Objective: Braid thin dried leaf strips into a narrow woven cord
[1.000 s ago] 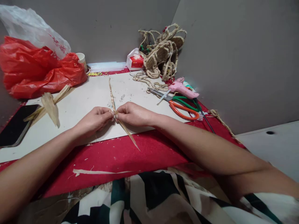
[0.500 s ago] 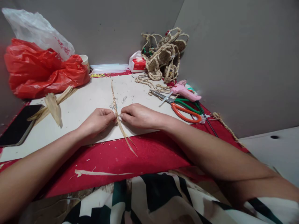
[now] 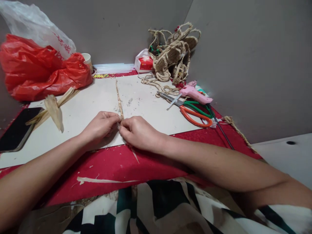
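A thin braid of dried husk strips (image 3: 119, 100) runs down the middle of the white board (image 3: 151, 109). My left hand (image 3: 104, 125) pinches the braid's lower end between thumb and fingers. Right beside it, almost touching, my right hand (image 3: 138, 132) is closed on the same strands and covers most of their loose ends. One pale strand tip shows below it, over the red cloth (image 3: 107, 169). A separate strip of husk (image 3: 104, 180) lies on that cloth near my lap.
At left are a phone (image 3: 17, 130), dried husk leaves (image 3: 53, 112) and a red plastic bag (image 3: 46, 71). At right lie scissors (image 3: 195, 117), a pink glue gun (image 3: 195, 92) and a heap of braided cord (image 3: 170, 58). Behind stand a tissue pack (image 3: 143, 61) and a cup (image 3: 86, 59).
My right hand has moved slightly left and toward me, now covering the strands' loose ends that hung visible before. My left hand stays at the braid. The view has shifted slightly.
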Available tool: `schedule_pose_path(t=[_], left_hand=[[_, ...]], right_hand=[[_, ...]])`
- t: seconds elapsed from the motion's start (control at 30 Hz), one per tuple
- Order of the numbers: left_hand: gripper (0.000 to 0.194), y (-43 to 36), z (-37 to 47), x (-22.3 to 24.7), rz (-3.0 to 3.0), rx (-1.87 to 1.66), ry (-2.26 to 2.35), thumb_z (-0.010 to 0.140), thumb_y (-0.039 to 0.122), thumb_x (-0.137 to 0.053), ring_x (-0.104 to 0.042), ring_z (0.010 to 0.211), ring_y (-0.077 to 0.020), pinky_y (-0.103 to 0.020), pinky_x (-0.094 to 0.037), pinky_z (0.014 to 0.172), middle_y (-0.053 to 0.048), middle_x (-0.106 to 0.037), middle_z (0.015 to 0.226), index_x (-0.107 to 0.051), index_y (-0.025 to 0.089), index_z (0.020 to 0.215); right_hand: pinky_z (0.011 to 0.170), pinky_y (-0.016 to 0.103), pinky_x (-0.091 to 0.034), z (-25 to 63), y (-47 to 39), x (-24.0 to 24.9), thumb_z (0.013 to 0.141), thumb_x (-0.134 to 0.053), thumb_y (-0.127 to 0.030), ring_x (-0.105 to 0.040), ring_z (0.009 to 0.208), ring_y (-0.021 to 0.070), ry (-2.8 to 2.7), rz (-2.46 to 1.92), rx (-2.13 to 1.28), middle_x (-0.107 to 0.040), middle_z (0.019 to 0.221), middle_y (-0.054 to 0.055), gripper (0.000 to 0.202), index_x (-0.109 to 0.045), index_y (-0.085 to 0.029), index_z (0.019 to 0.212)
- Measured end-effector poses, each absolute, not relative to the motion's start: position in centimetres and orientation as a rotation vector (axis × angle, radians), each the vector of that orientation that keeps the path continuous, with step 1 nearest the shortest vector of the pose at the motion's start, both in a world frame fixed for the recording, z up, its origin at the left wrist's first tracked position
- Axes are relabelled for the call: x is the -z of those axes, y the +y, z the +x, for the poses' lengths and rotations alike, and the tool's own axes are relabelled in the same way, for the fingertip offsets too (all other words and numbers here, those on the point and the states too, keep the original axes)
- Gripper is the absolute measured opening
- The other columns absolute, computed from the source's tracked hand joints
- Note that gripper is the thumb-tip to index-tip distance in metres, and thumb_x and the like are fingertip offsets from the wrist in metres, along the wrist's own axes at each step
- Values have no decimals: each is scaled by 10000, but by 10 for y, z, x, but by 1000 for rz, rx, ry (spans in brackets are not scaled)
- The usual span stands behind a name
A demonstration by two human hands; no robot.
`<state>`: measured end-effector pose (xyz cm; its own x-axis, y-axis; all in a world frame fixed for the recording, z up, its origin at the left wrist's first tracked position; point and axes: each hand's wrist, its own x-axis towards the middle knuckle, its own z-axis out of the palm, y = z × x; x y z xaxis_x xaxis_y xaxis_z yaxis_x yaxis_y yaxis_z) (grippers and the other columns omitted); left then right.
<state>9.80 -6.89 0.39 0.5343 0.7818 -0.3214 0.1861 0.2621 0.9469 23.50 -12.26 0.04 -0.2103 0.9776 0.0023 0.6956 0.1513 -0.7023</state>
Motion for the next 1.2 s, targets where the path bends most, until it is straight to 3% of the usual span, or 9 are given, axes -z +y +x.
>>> schedule_pose_path(t=[0.17, 0.27, 0.37, 0.53, 0.63, 0.73, 0.83, 1.0, 1.2], left_hand=[[269, -73, 98, -6, 1201, -489, 961, 775, 238, -608, -210, 339, -33, -202, -106, 363, 80, -302, 374, -485, 163, 548], [190, -74, 98, -8, 1180, -468, 957, 784, 240, -613, -210, 343, -31, -192, -116, 371, 79, -318, 369, -567, 141, 629], [199, -71, 96, -10, 1190, -459, 939, 783, 253, -622, -185, 346, -31, -199, -100, 373, 83, -291, 375, -554, 150, 628], [179, -66, 94, -11, 1245, -422, 930, 792, 273, -613, -160, 361, -35, -207, -101, 385, 88, -251, 415, -549, 166, 664], [196, -65, 93, -10, 1299, -390, 923, 812, 310, -591, -175, 378, -42, -216, -117, 393, 74, -280, 432, -563, 166, 682], [233, -65, 92, -9, 1355, -396, 911, 815, 331, -590, -203, 396, -46, -224, -141, 402, 61, -314, 453, -553, 166, 656], [220, -64, 91, -10, 1425, -364, 889, 812, 326, -589, -262, 410, -53, -216, -199, 415, 50, -365, 460, -601, 156, 674], [149, -56, 88, -9, 1609, -376, 867, 766, 277, -620, -489, 568, -85, -203, -373, 549, -14, -607, 639, -653, 137, 724], [165, -57, 82, -17, 1725, -198, 900, 814, 234, -524, -422, 424, -67, -195, -330, 448, 10, -553, 532, -614, 154, 700]], right_hand=[[569, 273, -318, 231, -133, -3, 883, -415, -211, -498, 577, 138, -2287, -1667, -432, -647, 722, 95, 266, -639, -124, 769], [552, 246, -300, 237, -139, -15, 888, -457, -210, -440, 544, 99, -2493, -1393, -697, -607, 656, 46, 252, -621, -128, 716], [521, 214, -299, 252, -135, -29, 899, -517, -336, -391, 498, 66, -2413, -1083, -1160, -509, 529, -13, 365, -560, -124, 606], [469, 180, -324, 267, -106, -24, 924, -500, -344, -419, 473, 57, -1491, -1328, -1062, -491, 511, -30, 337, -531, -132, 663], [421, 172, -330, 260, -99, -9, 948, -462, -309, -421, 432, 54, -1301, -1315, -1452, -526, 532, -15, 313, -531, -135, 697], [331, 170, -216, 254, -100, -1, 955, -444, -343, -282, 335, 41, -1229, -1266, -1810, -408, 431, -57, 359, -504, -147, 660], [307, 164, -127, 257, -98, 1, 948, -463, -315, -180, 312, 32, -1246, -1262, -1832, -297, 381, -90, 350, -513, -144, 646], [305, 155, -105, 260, -92, -3, 944, -423, -244, -143, 306, 26, -1115, -1290, -1973, -252, 382, -95, 377, -429, -160, 577], [289, 169, -107, 247, -101, 2, 915, -435, -185, -153, 285, 32, -984, -1334, -1778, -267, 367, -95, 299, -519, -146, 631]])
